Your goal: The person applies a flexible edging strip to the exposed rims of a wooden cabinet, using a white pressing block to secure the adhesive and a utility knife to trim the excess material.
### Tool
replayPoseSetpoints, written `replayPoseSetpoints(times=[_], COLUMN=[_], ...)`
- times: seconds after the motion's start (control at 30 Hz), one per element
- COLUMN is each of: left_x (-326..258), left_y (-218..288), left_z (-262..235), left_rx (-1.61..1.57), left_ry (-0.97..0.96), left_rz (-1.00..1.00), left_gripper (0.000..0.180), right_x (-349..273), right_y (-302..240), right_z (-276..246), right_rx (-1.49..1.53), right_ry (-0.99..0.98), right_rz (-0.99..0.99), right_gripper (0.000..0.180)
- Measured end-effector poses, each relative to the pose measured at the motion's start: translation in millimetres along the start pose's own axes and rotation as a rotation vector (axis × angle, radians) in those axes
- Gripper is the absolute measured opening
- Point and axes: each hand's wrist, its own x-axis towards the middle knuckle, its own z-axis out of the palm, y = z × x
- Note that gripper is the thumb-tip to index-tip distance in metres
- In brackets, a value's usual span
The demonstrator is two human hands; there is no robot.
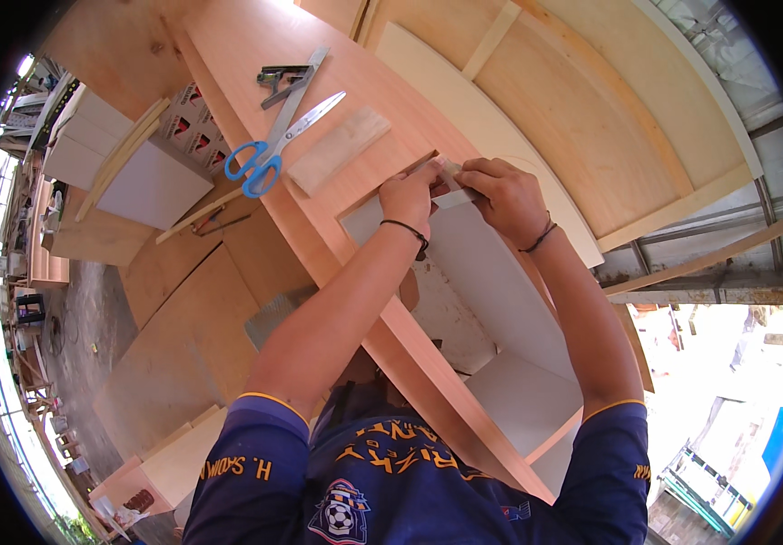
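While left hand (pixel 407 193) and right hand (pixel 508 197) are pinching a strip (pixel 451 197), it's looking light, bendy, best held edgewise.

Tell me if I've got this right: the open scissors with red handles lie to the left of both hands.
Not quite: the head view shows blue handles, not red. The open scissors do lie to the left of both the left hand and the right hand.
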Motion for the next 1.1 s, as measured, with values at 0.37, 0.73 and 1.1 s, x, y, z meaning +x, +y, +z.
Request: replayPoseSetpoints(times=[0.37, 0.73, 1.1], left_x=[9.7, 12.9, 22.3], left_y=[-0.9, -1.4, -14.3], left_z=[-9.2, -13.5, -6.4], left_rx=[-0.127, -0.124, 0.033], left_ry=[-0.105, -0.192, -0.183], left_rz=[-0.229, -0.232, -0.045], left_gripper=[0.026, 0.036, 0.031], right_x=[5.1, 7.0, -82.3], right_y=[2.9, -3.4, -41.3], right_z=[9.3, -2.0, -133.8], right_rx=[0.034, 0.021, -0.049], right_ry=[0.037, -0.025, 0.273], right_rz=[0.019, 0.088, 0.485], right_gripper=[0.028, 0.025, 0.016])
